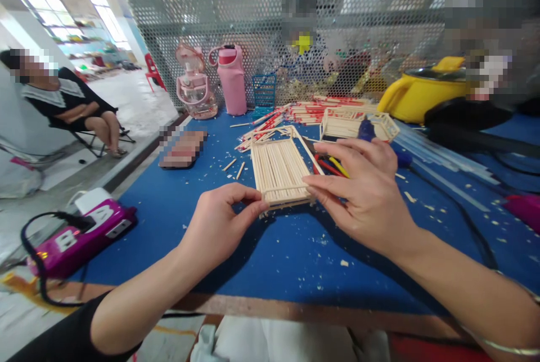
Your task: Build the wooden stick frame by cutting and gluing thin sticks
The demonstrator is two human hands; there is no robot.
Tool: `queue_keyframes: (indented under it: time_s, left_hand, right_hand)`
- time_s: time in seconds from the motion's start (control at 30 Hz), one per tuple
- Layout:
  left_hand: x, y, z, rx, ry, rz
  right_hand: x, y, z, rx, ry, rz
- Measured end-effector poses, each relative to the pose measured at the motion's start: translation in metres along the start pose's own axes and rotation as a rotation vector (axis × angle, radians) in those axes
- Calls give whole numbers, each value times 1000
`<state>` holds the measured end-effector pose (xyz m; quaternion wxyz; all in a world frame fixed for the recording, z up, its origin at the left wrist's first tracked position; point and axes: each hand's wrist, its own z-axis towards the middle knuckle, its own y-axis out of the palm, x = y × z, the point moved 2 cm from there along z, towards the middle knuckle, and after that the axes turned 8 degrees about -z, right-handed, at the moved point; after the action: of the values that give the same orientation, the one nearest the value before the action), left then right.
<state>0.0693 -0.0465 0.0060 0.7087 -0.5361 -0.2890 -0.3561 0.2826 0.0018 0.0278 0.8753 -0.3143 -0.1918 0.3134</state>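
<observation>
A small frame of pale wooden sticks [282, 166] is held just above the blue tabletop. Its near left corner is pinched between the thumb and fingers of my left hand [225, 220]. At the near right corner, the thumb and forefinger of my right hand [365, 196] grip it. Behind my right hand lie pliers with red and yellow handles [337, 166], partly hidden, and a blue tool, perhaps a glue gun [366, 129]. A second stick frame [343, 125] rests farther back, beside a pile of sticks in red wrappers [306, 111].
On the blue table [270, 260] are a phone [184, 149], a purple power strip [82, 238], two pink bottles [233, 83], a yellow pot [422, 92] and clear glue sticks [442, 159]. Perforated metal screens the back. A person [71, 100] sits at the left.
</observation>
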Motion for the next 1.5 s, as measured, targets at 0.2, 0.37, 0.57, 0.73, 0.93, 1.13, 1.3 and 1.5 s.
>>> queue_keyframes:
  time_s: [0.2, 0.37, 0.57, 0.73, 0.93, 1.13, 1.3, 1.5]
  left_hand:
    - [-2, 1, 0, -3, -9, -8]
    - [-11, 3, -4, -36, -27, -22]
    - [13, -10, -8, 185, 257, 182]
    - [56, 7, 2, 137, 598, 468]
    - [64, 34, 17, 56, 616, 578]
    - [58, 36, 19, 64, 622, 600]
    - [58, 35, 19, 82, 616, 594]
    - [57, 36, 20, 63, 594, 584]
  right_hand:
    - [2, 1, 0, -16, 3, 35]
    - [6, -3, -5, 8, 83, 254]
    - [24, 5, -16, -110, 505, 601]
    - [20, 10, -13, -320, 507, 646]
    - [17, 11, -13, -287, 486, 614]
    - [18, 13, -13, -268, 440, 625]
    - [19, 13, -14, -257, 426, 624]
    - [18, 11, -13, -266, 404, 596]
